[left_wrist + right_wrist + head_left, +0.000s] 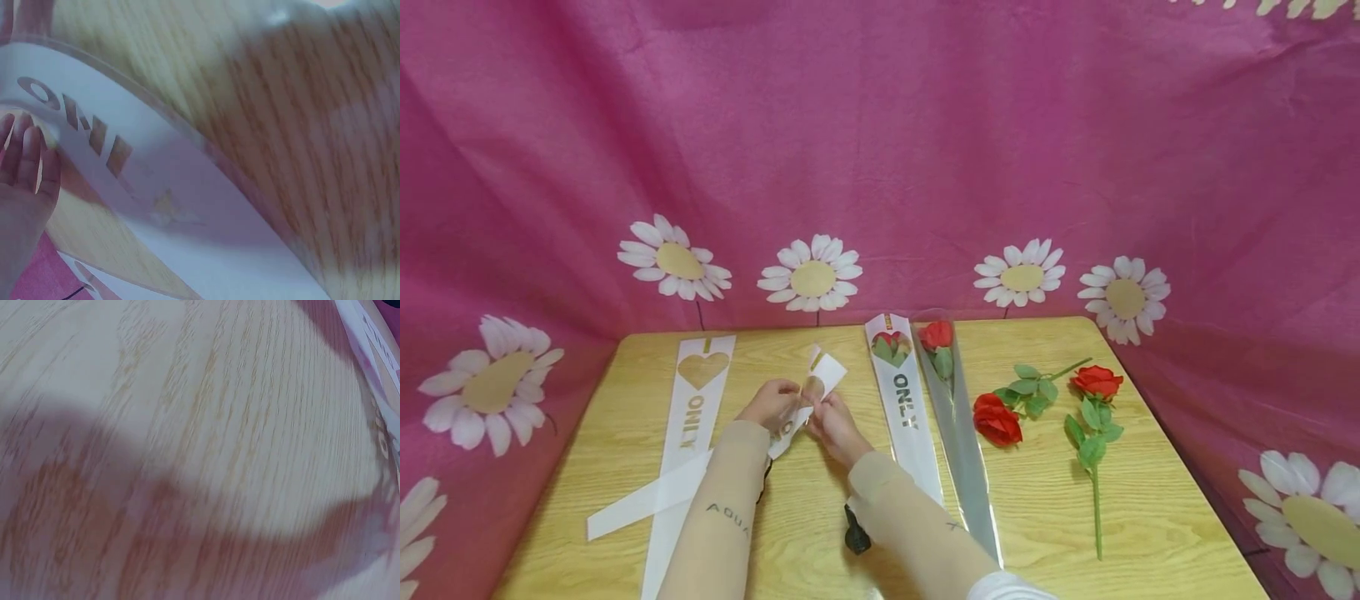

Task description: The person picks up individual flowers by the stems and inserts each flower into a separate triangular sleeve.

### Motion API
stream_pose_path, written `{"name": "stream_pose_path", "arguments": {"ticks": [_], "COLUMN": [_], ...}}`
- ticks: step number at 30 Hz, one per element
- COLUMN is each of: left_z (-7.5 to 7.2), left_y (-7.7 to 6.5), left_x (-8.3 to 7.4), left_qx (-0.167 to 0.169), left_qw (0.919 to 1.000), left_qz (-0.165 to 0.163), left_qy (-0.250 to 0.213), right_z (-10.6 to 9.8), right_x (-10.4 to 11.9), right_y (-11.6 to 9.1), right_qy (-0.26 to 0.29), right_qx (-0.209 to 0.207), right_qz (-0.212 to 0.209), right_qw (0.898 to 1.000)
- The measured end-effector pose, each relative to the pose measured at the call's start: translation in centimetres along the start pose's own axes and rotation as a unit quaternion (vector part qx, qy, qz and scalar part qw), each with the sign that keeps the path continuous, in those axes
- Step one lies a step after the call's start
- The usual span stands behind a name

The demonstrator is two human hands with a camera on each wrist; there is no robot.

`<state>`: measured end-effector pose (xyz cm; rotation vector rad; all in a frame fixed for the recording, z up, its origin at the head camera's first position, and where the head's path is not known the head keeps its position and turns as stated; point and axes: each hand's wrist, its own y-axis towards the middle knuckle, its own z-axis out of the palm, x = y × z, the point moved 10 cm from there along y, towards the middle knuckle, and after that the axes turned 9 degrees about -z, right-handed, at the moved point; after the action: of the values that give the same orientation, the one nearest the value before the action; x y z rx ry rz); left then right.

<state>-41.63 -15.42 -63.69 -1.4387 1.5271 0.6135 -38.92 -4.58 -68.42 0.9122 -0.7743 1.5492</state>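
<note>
Right between left hand (773, 405) and right hand (838, 427), a white lettered sleeve (829, 372), pinched in both.

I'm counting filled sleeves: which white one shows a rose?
The white sleeve right of the right hand: its heart shows red and green, others' tan.

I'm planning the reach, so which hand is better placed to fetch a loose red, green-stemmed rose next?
Probably the right hand: it is nearer both loose roses, lying to its right. The left hand, farther off, could steady the long white sleeve with cut-out letters.
</note>
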Motion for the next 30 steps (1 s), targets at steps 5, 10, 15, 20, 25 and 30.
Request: {"name": "stream_pose_path", "arguments": {"ticks": [5,10,15,20,25,30], "left_z": [0.1,-0.2,-0.4,-0.3,0.1,0.7], "left_y": [-0.2,-5.4,-7.0,-6.7,-6.1,-6.0], "left_x": [-0.9,-7.5,-10.8,-11.4,-11.0,-11.3], "left_qx": [0.029,0.004,-0.008,-0.023,-0.046,-0.065], "left_qw": [0.9962,0.9921,0.9898,0.9870,0.9847,0.9825], "left_qz": [0.015,-0.071,-0.060,-0.049,-0.040,-0.037], "left_qy": [-0.080,-0.104,-0.128,-0.152,-0.163,-0.171], "right_z": [3.1,0.3,-1.3,0.5,1.3,0.4], "right_x": [6.1,3.5,5.0,11.0,15.1,17.2], "right_y": [-3.9,-2.4,-2.7,-6.2,-8.9,-10.1], "right_qy": [0.011,0.020,0.017,0.019,-0.015,-0.068], "right_qx": [0.022,0.022,-0.034,-0.077,-0.104,-0.127], "right_qz": [0.004,-0.015,-0.034,-0.037,-0.041,-0.068], "right_qw": [1.000,0.999,0.999,0.996,0.994,0.987]}}
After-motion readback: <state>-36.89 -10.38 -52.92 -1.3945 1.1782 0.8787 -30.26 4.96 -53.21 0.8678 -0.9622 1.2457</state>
